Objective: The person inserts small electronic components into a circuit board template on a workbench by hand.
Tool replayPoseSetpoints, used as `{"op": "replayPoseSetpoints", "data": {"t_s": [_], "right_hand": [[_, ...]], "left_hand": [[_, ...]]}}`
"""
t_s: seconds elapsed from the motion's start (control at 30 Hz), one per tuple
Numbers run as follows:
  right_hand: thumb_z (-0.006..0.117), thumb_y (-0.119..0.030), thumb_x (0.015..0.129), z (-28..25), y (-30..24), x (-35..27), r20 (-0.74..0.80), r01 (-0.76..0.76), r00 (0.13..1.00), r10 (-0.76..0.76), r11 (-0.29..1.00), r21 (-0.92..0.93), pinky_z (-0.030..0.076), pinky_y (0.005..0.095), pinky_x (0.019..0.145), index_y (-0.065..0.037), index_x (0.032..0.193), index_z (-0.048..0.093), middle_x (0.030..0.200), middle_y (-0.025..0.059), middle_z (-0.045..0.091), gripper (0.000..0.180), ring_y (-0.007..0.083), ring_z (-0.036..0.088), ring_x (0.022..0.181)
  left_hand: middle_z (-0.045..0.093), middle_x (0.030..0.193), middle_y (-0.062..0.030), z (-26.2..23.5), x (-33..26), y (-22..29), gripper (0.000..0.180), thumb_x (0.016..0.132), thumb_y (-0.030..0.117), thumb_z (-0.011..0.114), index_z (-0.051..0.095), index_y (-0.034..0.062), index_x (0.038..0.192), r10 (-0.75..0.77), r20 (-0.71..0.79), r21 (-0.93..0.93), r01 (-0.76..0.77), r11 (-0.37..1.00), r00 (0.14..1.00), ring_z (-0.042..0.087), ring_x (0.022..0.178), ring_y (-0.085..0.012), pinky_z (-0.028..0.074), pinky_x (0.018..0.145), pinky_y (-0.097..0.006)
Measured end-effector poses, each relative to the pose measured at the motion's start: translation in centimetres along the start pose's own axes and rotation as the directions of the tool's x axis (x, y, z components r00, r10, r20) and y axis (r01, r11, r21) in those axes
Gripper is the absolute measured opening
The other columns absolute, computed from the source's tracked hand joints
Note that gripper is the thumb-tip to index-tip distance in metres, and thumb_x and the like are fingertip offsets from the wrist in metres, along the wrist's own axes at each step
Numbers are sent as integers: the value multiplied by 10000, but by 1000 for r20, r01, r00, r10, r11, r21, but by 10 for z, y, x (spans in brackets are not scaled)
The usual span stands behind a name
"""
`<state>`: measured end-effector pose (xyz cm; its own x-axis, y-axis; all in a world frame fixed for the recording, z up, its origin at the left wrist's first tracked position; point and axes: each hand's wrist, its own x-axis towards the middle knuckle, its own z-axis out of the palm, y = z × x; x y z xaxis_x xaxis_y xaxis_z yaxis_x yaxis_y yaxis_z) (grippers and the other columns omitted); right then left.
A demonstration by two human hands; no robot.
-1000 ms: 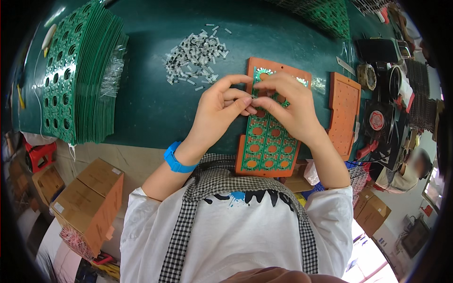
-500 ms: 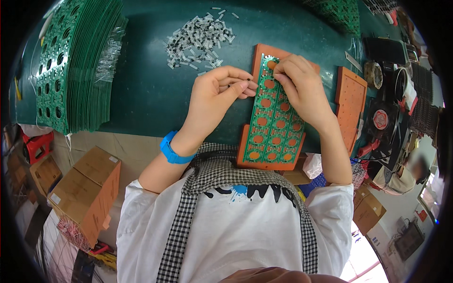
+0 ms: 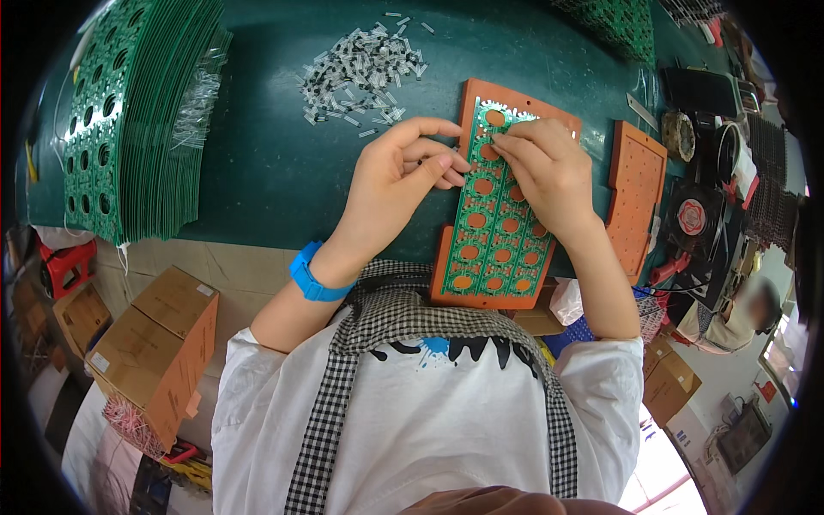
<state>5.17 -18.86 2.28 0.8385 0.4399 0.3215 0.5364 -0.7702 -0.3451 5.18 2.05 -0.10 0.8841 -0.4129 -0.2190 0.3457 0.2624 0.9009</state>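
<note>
A green circuit board panel (image 3: 502, 227) with rows of round openings lies in an orange-brown fixture (image 3: 498, 302) in front of me. My right hand (image 3: 549, 167) is over the panel's upper part, thumb and fingertips pinched together against its surface near an upper opening. Whatever those fingertips hold is hidden. Just off the panel's left edge, my left hand (image 3: 399, 172) is held with its fingers curled toward the thumb. Something tiny may sit between them, too small to name. Beyond the left hand lies a loose pile of small clear-and-dark tubular pieces (image 3: 365, 73) on the green tabletop (image 3: 266, 172).
A tall stack of green circuit panels (image 3: 154, 129) stands at the left, with more panels (image 3: 614, 30) at the far right. Another orange-brown fixture (image 3: 637, 202) lies right of mine. Cardboard boxes (image 3: 154, 335) are below the table's left side. A person (image 3: 730, 322) is at the far right.
My right hand has shifted slightly nearer to me along the panel, uncovering the top opening. My left hand stays beside the panel, its fingers slightly rearranged.
</note>
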Motion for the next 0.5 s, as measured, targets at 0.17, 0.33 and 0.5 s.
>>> {"op": "replayPoseSetpoints", "data": {"t_s": [0.17, 0.33, 0.5], "right_hand": [[724, -79, 733, -9, -25, 7, -24, -42, 999, 43, 999, 31, 492, 344, 664, -44, 858, 664, 850, 56, 619, 143, 234, 613, 790], [688, -49, 773, -9, -30, 4, 150, -268, 963, 223, 833, 483, 485, 332, 687, -20, 862, 648, 810, 87, 621, 102, 247, 613, 779], [629, -35, 816, -16, -17, 3, 185, -309, 947, 263, 905, 294, 478, 354, 729, -9, 861, 607, 848, 90, 620, 56, 276, 605, 823]], "left_hand": [[669, 887, -108, 7, -5, 2, 288, 934, 15, 515, 495, -15, 1220, -26, 12, -17, 26, 1000, 1000, 652, 818, -137, 523, 719, -234], [663, 911, -112, 13, -8, 6, 300, 930, -16, 493, 491, -11, 1230, -15, 100, 38, 11, 999, 995, 653, 825, -144, 524, 741, -246], [614, 976, -108, -3, -2, 2, 305, 925, -51, 445, 503, -10, 1221, 48, -13, 41, -47, 998, 999, 656, 880, -166, 523, 777, -254]]}}
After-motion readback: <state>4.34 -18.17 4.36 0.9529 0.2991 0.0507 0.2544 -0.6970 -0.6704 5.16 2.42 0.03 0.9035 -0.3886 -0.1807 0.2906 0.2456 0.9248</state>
